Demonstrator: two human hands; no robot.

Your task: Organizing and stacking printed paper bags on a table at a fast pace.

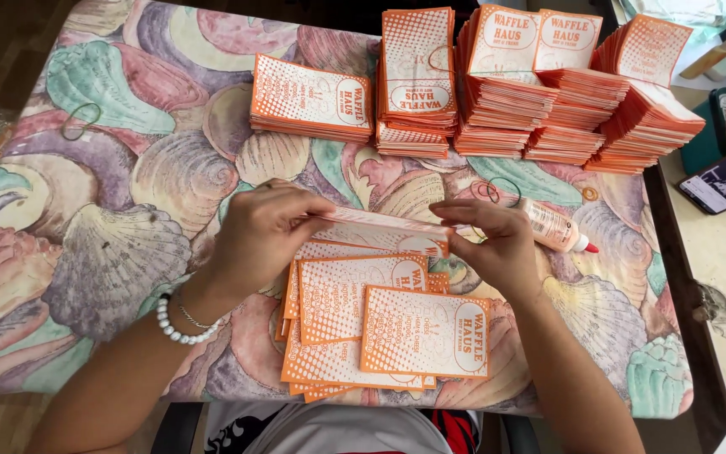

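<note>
Step in hand, as judged: the left hand (266, 229) and right hand (497, 244) pinch opposite ends of one orange-and-white printed paper piece (384, 225), held edge-on just above the loose pile of like pieces (380, 332) at 6 o'clock on the shell-patterned tablecloth (111, 219). Both wrists arch, fingers clenched on the piece's ends. The next move probably calls for even pressure along it, the glue bottle (555, 227) lying near at 3 o'clock.

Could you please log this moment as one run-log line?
left hand: pinching orange paper bag | right hand: pinching same bag's other end | below: loose bags | beside: glue bottle | behind: bag stacks
</note>
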